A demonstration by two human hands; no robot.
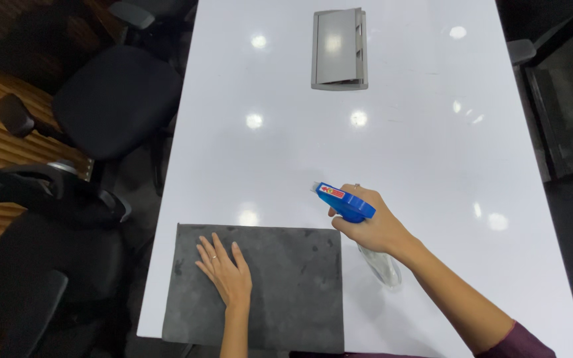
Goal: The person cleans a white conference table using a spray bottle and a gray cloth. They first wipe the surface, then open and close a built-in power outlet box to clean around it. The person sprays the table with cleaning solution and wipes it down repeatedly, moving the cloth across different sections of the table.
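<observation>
Spray bottle held over white table, cloth pressed flat at near edge

Spray bottle (356, 222), blue-headed with a clear body, is held above the near half of a long white table (419, 139) in the person's right hand (373, 225), whose fingers are wrapped closed around its neck and trigger. The bottle's long axis runs on a slant: the nozzle points toward the far left, and the clear body trails back toward the near right under the wrist, where glare makes its outline hard to read. How much liquid it holds cannot be made out.

The left hand (227, 272) lies palm down, fingers spread and gripping nothing, on a dark grey cloth (286, 285). The cloth is spread flat near the table's near left corner; its near side reaches the table's near edge and is cut off by the frame.

Beyond the hands the glossy tabletop is bare up to a grey hinged cable box (339, 50) set in the surface near the far end. Black office chairs (111, 99) stand close along the left edge. The right edge runs beside dark furniture, partly out of frame. The right forearm leaves the picture at the bottom, in a maroon sleeve (515, 341).
</observation>
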